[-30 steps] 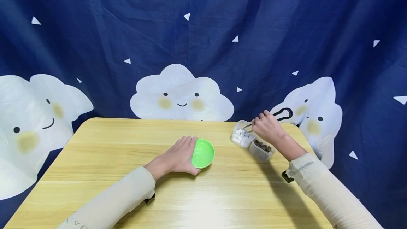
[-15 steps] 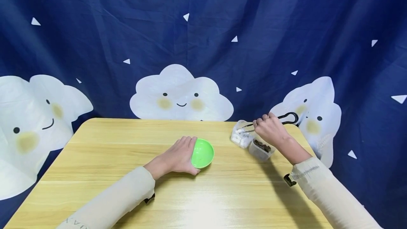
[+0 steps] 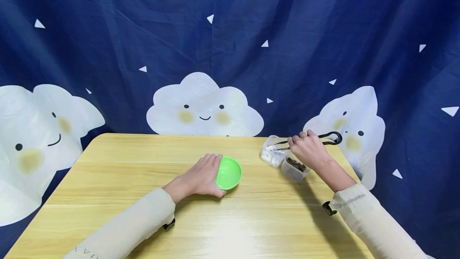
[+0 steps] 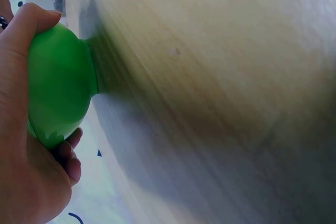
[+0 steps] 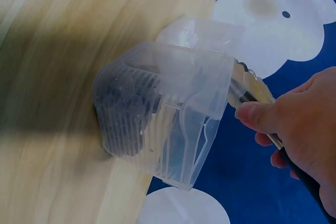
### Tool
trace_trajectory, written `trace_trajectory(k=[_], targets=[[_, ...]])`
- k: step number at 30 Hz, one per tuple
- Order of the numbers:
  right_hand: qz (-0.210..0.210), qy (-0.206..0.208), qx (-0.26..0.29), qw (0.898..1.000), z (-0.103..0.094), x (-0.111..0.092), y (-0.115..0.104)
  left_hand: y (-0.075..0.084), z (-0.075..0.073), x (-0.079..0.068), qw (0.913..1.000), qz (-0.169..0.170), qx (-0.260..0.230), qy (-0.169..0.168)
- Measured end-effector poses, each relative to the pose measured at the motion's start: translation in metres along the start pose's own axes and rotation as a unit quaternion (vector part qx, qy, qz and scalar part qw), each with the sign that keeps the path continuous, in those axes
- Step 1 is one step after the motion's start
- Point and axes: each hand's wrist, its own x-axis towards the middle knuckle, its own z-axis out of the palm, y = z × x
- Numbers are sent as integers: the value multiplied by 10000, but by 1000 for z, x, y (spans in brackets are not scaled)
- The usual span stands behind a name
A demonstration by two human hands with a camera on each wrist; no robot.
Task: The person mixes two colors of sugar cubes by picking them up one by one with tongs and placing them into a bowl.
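My left hand [image 3: 202,178] grips the left side of a green bowl [image 3: 230,173], thumb near the front and fingers at the back. In the left wrist view the round outside of the bowl [image 4: 62,82] and its foot show close over the table. Toward the right, my right hand [image 3: 308,150] holds tongs with a black looped handle [image 3: 334,138]. Their metal tips reach into a clear plastic container [image 3: 265,156] of white pieces. In front of it stands a second clear container [image 3: 292,174] with dark brown cubes; in the right wrist view this container [image 5: 173,114] partly hides the tongs' tips.
The wooden table [image 3: 118,171] ends at the back against a dark blue curtain [image 3: 233,11] printed with white clouds and triangles. Both containers stand near the table's back right corner. Light glares off the front of the tabletop.
My right hand has shifted a little to the right and down, and the tongs have tilted flatter, their tips still at the white pieces. My left hand and the bowl have hardly moved.
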Motion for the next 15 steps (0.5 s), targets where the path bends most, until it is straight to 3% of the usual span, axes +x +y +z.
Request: trace_trajectory(k=[7, 15], targets=[[226, 170, 17, 9996, -5, -5, -1, -1, 0, 0, 10000, 8, -10, -2], [502, 706, 116, 9962, -7, -6, -5, -2, 1, 0, 10000, -6, 1, -13]])
